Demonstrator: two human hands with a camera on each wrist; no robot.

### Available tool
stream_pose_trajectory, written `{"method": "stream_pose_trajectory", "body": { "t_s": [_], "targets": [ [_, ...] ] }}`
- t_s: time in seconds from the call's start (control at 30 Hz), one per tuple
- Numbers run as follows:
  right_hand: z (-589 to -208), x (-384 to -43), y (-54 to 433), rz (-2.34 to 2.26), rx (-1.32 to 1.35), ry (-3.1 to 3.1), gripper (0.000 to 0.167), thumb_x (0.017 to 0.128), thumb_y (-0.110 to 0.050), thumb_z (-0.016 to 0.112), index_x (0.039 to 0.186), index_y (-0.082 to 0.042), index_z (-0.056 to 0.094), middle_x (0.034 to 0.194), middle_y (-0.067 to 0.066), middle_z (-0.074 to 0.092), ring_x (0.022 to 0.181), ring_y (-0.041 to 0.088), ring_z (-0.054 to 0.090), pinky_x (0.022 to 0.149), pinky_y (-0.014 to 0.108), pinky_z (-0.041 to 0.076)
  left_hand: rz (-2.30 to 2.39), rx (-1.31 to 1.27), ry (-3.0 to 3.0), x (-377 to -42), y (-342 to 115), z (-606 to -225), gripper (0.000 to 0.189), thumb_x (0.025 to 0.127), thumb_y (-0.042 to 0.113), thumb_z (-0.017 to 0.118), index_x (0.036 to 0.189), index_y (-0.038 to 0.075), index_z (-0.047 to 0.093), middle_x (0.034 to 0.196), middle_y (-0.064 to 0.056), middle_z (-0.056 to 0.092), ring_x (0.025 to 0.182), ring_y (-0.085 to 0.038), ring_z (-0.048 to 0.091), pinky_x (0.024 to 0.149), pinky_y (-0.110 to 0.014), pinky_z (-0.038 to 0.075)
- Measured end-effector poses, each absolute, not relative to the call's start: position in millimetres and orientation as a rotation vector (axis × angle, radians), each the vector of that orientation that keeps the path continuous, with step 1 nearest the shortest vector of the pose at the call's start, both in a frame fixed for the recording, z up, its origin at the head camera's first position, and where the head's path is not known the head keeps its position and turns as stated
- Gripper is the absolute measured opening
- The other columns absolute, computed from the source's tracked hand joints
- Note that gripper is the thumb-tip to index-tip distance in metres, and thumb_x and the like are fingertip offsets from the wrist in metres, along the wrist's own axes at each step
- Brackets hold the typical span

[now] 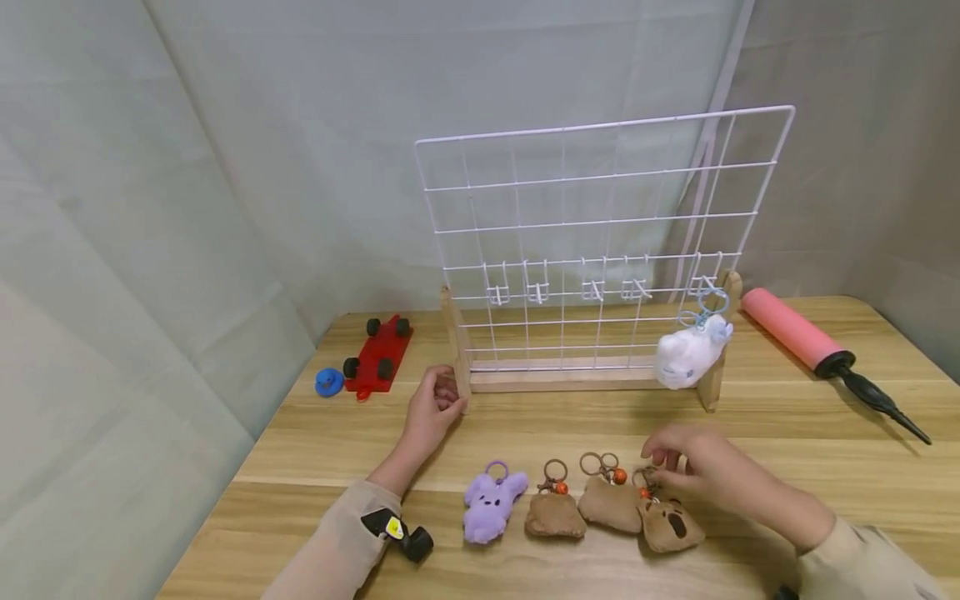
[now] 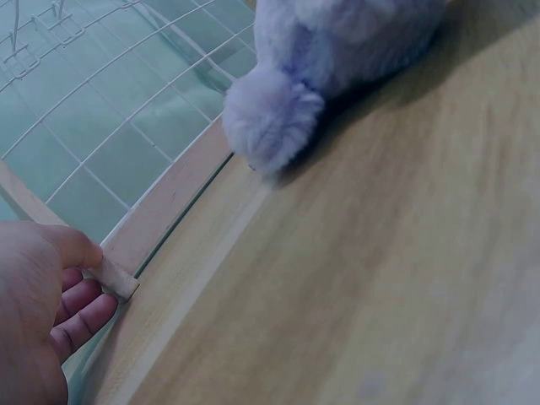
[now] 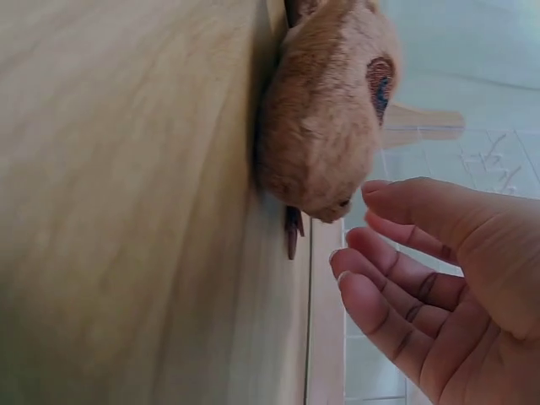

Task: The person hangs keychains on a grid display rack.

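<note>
My left hand (image 1: 432, 410) grips the left wooden foot (image 2: 116, 274) of a white wire grid rack (image 1: 562, 225), thumb on the wood. My right hand (image 1: 697, 458), its fingers loosely bent and apart, hovers by the ring of the rightmost brown plush keychain (image 1: 663, 527); the right wrist view shows a gap between fingertips and plush (image 3: 325, 118). Left of it lie another brown plush keychain (image 1: 609, 504), a third brown one (image 1: 555, 515) and a purple plush keychain (image 1: 491, 506). A white plush keychain (image 1: 686, 354) hangs from the rack's rightmost hook.
Several white hooks (image 1: 595, 290) sit along the grid. A red toy car (image 1: 381, 357), wheels up, and a blue rubber duck (image 1: 328, 382) lie left of the rack. To its right lies a pink hand pump (image 1: 795, 329) with a black nozzle on the wooden table (image 1: 825, 492).
</note>
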State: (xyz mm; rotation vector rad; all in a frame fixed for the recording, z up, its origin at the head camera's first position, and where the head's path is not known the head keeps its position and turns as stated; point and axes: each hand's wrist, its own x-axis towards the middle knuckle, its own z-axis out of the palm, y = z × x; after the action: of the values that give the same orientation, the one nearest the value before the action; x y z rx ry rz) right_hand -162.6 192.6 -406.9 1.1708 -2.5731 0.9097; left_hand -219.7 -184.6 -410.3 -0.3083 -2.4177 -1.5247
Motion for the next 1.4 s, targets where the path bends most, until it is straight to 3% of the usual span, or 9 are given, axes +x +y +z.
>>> {"method": "stream_pose_trajectory", "body": {
  "t_s": [0.2,0.4,0.83,1.4],
  "targets": [
    [-408.9,-163.9,190.7,0.882,1.178,-2.672,0.018,0.078,-0.006,0.074,0.092,-0.013,0.065,0.078,-0.011,0.063,0.071,-0.007,0.053,0.058,0.019,0.049,-1.532,-0.291,-2.430,-218.1,-183.8,-408.9,0.045,0.081,-0.012,0.066,0.120,-0.010,0.046,0.100,-0.028,0.058,0.085,-0.033,0.058,0.067,-0.015,0.048],
    [-408.9,-164.4,187.6,0.803,1.143,-2.770,0.017,0.078,-0.011,0.075,0.094,-0.015,0.068,0.083,-0.011,0.063,0.074,-0.004,0.053,0.062,0.020,0.048,-1.523,-0.293,-2.430,-218.8,-183.6,-408.5,0.045,0.080,-0.012,0.066,0.120,-0.010,0.046,0.099,-0.028,0.059,0.082,-0.027,0.057,0.067,-0.014,0.048],
    [-413.2,-164.8,188.1,0.862,1.122,-2.816,0.018,0.077,-0.010,0.076,0.093,-0.013,0.067,0.079,-0.011,0.057,0.069,-0.005,0.048,0.058,0.018,0.045,-1.529,-0.271,-2.440,-220.2,-183.9,-409.0,0.045,0.080,-0.012,0.066,0.120,-0.009,0.046,0.100,-0.029,0.058,0.084,-0.030,0.058,0.068,-0.015,0.049],
    [-412.0,-165.0,188.6,0.939,1.127,-2.842,0.020,0.078,-0.008,0.075,0.091,-0.016,0.062,0.077,-0.012,0.057,0.067,-0.007,0.048,0.057,0.018,0.045,-1.539,-0.257,-2.450,-224.3,-185.5,-413.9,0.044,0.081,-0.012,0.065,0.120,-0.010,0.045,0.101,-0.029,0.058,0.083,-0.026,0.057,0.068,-0.016,0.049]
  ]
}}
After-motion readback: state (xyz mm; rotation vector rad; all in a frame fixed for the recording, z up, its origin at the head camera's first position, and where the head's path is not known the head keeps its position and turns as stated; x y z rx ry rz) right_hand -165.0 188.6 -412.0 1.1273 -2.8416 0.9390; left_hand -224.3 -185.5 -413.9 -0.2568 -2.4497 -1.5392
